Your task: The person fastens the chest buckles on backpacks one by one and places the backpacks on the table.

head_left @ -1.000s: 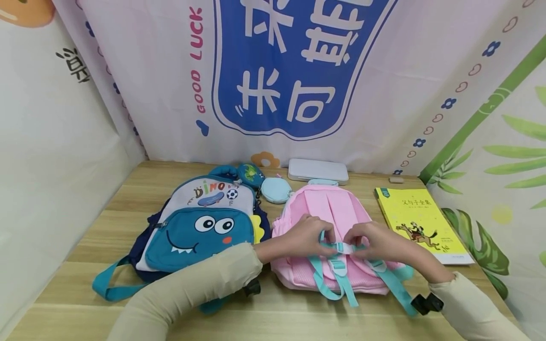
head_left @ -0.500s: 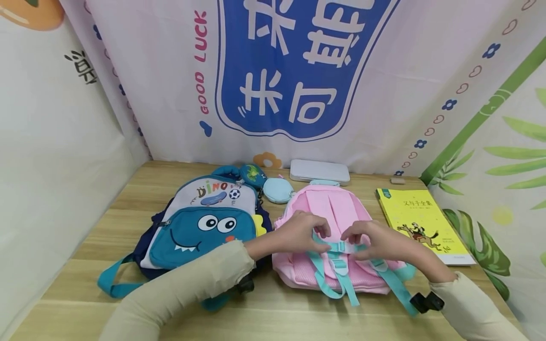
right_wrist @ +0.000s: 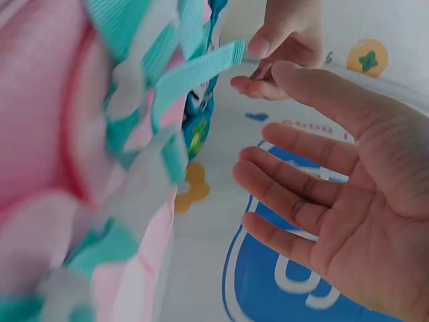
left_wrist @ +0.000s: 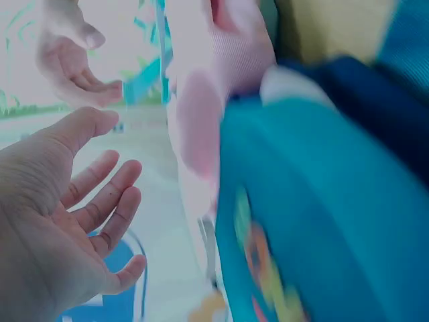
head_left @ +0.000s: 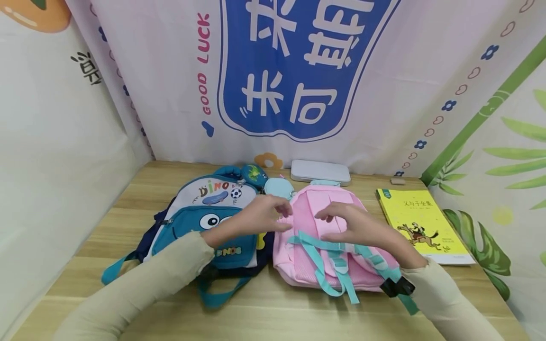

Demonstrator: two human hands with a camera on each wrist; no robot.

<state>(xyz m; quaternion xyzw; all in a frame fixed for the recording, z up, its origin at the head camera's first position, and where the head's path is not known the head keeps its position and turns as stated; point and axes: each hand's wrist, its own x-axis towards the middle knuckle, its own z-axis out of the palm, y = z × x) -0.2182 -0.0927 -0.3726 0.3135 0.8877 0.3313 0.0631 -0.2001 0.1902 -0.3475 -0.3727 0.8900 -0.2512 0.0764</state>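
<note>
A pink backpack [head_left: 304,218] lies with its strap side up, teal straps and white buckles across its lower half. The teal cross strap [head_left: 317,244] spans it, with a buckle near the middle. Above the gap between the two bags is the left hand [head_left: 260,218], fingers apart and holding nothing. Over the pink backpack hovers the right hand [head_left: 358,227], fingers loosely bent and empty. Both wrist views show spread, empty fingers on the left hand [left_wrist: 74,215] and the right hand [right_wrist: 348,181]. The blue dinosaur backpack [head_left: 187,222] lies partly under the left forearm.
A yellow book [head_left: 414,213] lies at the right. Behind the pink backpack is a white case [head_left: 321,171], with a small light-blue round pouch [head_left: 277,187] to its left. A small tan block [head_left: 397,181] lies by the back edge of the wooden table [head_left: 256,312].
Both hands have let go of the cross strap and lifted off it. The left hand has moved left towards the blue backpack; the right has moved slightly up and left.
</note>
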